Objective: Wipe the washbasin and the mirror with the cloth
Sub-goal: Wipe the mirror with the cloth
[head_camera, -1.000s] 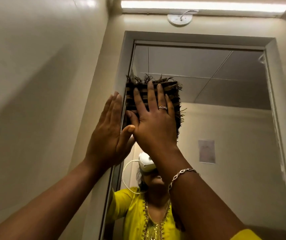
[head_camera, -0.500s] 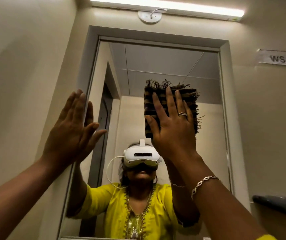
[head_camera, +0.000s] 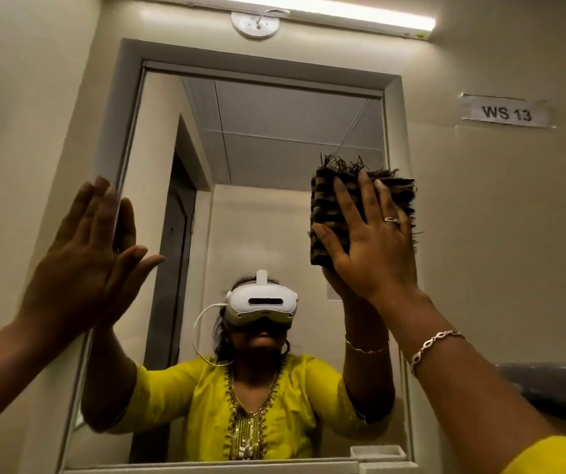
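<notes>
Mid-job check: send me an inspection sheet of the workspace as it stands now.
Surface: mirror, grey-framed, on the wall; streaks cannot be told.
Job's things: cloth, dark, striped, frayed, pressed on the glass near its right edge; washbasin not in view.
Clutter: small white tray at the mirror's lower right corner.
Hands: right hand flat on the cloth, fingers straight; left hand flat against the mirror's left frame, holding nothing.
Cables: white cable from the headset, seen in reflection.
Surroundings: lit tube light above; label WS 13 on the right wall; grey object at right edge, unclear.

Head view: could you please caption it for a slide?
Right hand presses cloth to mirror; left hand flat at its edge.
</notes>
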`<state>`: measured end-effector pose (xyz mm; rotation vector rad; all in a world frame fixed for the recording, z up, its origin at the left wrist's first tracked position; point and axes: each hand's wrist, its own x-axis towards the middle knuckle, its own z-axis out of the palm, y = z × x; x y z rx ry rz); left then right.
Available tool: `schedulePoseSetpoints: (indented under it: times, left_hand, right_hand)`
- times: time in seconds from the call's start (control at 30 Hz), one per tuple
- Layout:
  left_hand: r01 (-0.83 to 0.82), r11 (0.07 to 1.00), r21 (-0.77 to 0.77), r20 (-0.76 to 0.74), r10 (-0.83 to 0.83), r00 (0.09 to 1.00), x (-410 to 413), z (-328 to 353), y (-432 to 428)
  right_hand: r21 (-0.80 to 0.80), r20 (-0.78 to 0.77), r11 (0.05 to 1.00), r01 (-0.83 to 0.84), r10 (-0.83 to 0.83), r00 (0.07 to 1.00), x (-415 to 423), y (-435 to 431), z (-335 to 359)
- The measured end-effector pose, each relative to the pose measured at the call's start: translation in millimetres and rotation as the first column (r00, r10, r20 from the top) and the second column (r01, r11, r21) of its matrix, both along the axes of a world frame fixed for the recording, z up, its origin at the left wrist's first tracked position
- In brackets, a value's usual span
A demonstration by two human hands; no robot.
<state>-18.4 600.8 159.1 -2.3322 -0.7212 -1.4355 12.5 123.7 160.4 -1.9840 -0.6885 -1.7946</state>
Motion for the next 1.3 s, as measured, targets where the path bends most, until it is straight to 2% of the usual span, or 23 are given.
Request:
schedulePoseSetpoints:
  times: [0.07, 0.1, 0.13, 0.2, 0.23, 0.3, 0.33, 0.37, 0.43, 0.57, 0.63, 0.73, 0.9, 1.03, 1.2, 1.3]
  left_hand:
    - [-0.048, 0.999, 0.024, 0.035, 0.047, 0.998, 8, -7, 21]
    - [-0.054, 0.995, 0.088, 0.057, 0.05, 0.997, 26, -10, 50]
    - [0.024, 0.998, 0.058, -0.009, -0.024, 1.0, 42, -12, 87]
    - [0.114, 0.988, 0.105, 0.086, -0.123, 0.989, 63, -9, 140]
    - [0.195, 0.979, 0.054, 0.057, -0.198, 0.979, 55, -12, 121]
    - [0.173, 0.985, 0.028, 0.058, -0.174, 0.983, 0, -20, 16]
    - [0.123, 0.991, 0.053, 0.135, -0.129, 0.982, -29, -27, -57]
    - [0.128, 0.982, 0.14, 0.25, -0.16, 0.955, -44, -32, -96]
    - [0.236, 0.942, 0.236, 0.288, -0.3, 0.91, -63, -40, -133]
    - [0.309, 0.908, 0.283, 0.324, -0.394, 0.86, -76, -42, -147]
    - [0.365, 0.853, 0.373, 0.319, -0.487, 0.813, -90, -45, -164]
    - [0.492, 0.771, 0.405, 0.299, -0.62, 0.726, -110, -47, -188]
    - [0.572, 0.731, 0.373, 0.302, -0.679, 0.669, -112, -52, -194]
    - [0.63, 0.679, 0.376, 0.316, -0.733, 0.602, -111, -51, -188]
    - [0.7, 0.614, 0.365, 0.337, -0.788, 0.515, -108, -50, -182]
    - [0.707, 0.597, 0.379, 0.339, -0.8, 0.495, -108, -50, -181]
  right_hand:
    - [0.059, -0.002, 0.998, -0.011, 0.011, 1.0, 0, 5, -5]
    - [0.097, -0.002, 0.995, -0.016, 0.017, 1.0, 0, 8, -7]
    - [0.137, 0.0, 0.99, -0.018, 0.018, 1.0, 0, 11, -10]
    - [0.202, -0.011, 0.979, -0.01, 0.012, 1.0, -1, 17, -13]
    - [0.223, -0.019, 0.975, -0.002, 0.006, 1.0, -1, 21, -15]
    - [0.248, -0.03, 0.969, 0.012, -0.004, 1.0, -4, 29, -17]
    - [0.256, -0.038, 0.967, 0.014, -0.004, 0.999, -6, 32, -17]
    - [0.259, -0.048, 0.966, 0.013, -0.001, 0.999, -8, 36, -17]
    - [0.258, -0.053, 0.966, 0.004, 0.01, 0.999, -13, 47, -20]
    - [0.236, -0.003, 0.971, -0.019, 0.021, 1.0, -25, 74, -23]
    - [0.222, 0.017, 0.975, -0.034, 0.031, 0.999, -32, 89, -24]
    - [0.19, 0.045, 0.98, -0.049, 0.041, 0.998, -45, 114, -25]
    - [0.145, 0.113, 0.987, -0.067, 0.051, 0.992, -67, 159, -27]
    - [0.077, 0.111, 0.992, -0.097, 0.088, 0.99, -85, 190, -30]
    - [0.018, 0.122, 0.999, -0.044, 0.042, 0.992, -95, 214, -31]
    - [0.002, 0.159, 0.999, -0.037, 0.037, 0.987, -92, 215, -31]
